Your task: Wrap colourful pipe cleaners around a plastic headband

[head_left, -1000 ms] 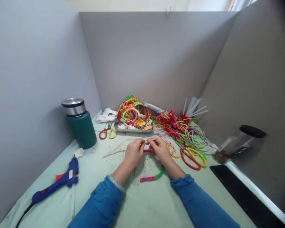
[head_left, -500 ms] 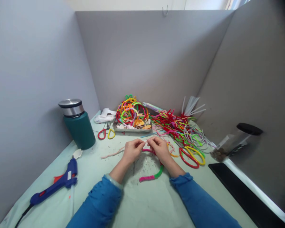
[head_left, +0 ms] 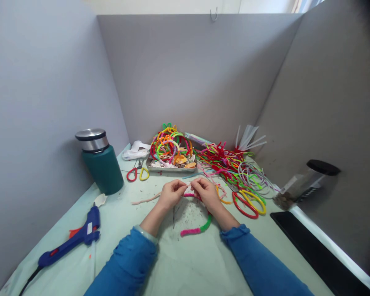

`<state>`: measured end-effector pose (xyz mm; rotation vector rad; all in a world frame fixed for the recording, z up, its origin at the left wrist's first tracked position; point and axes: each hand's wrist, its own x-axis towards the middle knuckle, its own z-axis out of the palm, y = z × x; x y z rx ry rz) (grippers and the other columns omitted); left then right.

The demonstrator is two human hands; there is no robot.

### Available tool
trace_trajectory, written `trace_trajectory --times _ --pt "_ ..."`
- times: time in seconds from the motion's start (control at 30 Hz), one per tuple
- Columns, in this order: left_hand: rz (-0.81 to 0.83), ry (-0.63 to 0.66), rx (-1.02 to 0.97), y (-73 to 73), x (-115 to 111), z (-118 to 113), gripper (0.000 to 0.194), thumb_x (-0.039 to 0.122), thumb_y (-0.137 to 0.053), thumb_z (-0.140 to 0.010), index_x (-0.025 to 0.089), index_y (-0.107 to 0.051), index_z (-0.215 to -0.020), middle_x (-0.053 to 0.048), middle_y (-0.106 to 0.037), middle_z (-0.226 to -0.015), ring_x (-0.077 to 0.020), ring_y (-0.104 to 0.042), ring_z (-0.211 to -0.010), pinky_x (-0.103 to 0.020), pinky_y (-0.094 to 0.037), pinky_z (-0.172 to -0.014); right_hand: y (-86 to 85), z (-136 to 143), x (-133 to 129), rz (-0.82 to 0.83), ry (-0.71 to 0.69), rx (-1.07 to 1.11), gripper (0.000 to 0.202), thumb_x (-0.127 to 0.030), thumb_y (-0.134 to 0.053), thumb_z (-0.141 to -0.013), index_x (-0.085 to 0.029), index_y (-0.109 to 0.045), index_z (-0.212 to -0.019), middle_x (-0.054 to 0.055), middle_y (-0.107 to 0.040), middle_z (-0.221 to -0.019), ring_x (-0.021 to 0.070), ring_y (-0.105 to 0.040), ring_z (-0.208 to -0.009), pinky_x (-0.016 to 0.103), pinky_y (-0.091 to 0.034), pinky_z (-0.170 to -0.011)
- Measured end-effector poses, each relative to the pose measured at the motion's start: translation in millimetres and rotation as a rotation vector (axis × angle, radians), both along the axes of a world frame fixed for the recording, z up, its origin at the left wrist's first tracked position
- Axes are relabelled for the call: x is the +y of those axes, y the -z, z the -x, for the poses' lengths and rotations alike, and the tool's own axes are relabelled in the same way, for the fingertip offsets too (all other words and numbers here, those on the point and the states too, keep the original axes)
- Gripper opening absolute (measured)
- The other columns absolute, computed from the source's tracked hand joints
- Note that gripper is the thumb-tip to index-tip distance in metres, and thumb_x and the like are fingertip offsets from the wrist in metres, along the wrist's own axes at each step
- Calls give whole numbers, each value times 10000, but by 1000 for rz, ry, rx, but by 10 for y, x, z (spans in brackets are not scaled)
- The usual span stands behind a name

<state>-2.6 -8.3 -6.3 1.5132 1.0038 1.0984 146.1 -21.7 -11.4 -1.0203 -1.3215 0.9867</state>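
Both my hands meet at the middle of the pale green table (head_left: 185,263). My left hand (head_left: 170,194) pinches a pale pink pipe cleaner (head_left: 144,200) whose free end trails left across the table. My right hand (head_left: 206,192) grips a curved headband (head_left: 197,228) wrapped in magenta and green fuzz; its lower end rests on the table below my hands. The fingertips of both hands touch at the headband's top, where the pale strand meets it. Small fuzz scraps lie under my hands.
A metal tray (head_left: 172,167) of coloured wrapped headbands stands at the back, with a loose pile of pipe cleaners (head_left: 231,164) to its right. A green flask (head_left: 101,162), scissors (head_left: 137,172), blue glue gun (head_left: 70,242) sit left. Red and yellow bare headbands (head_left: 249,202) and a tipped jar (head_left: 305,183) lie right.
The trailing pale pink strand has grown shorter and shifted as my hands work at the headband's top. My hands stay at nearly the same spot.
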Motion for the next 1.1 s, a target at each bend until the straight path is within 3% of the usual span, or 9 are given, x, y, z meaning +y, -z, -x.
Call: trace_trajectory --times 0.2,0.5,0.77,1.1 --pt "4 -42 -3 24 49 15 267 388 -606 -699 125 -560 -707 72 -426 -434 -41 -319 -368 -186 -241 -398 5 17 14 -51 -25 -15 229 -391 -596 -756 -173 -585 -686 -32 -517 -542 89 -429 -442 213 -323 -415" --pt "116 219 21 -71 -48 57 336 436 -647 -676 106 -604 -722 57 -436 -453 -38 -315 -350 -191 -191 -361 -13 0 -12 -13 -45 -72 205 -353 -547 -796 -178 -543 -689 -52 -459 -492 89 -406 -443 207 -320 -433" --pt "77 -4 36 51 77 62 242 349 -651 -634 125 -559 -639 70 -419 -431 -37 -306 -383 -184 -221 -404 -15 53 -76 -219 -66 -201 162 -289 -522 -826 -180 -565 -715 -16 -502 -638 108 -455 -574 217 -373 -532" --pt "78 36 8 -50 40 83 280 393 -662 -631 134 -560 -660 70 -425 -449 -42 -298 -406 -185 -223 -429 52 -11 -2 -130 -5 -220 145 -302 -516 -822 -188 -549 -739 -32 -500 -592 110 -451 -531 217 -366 -509"
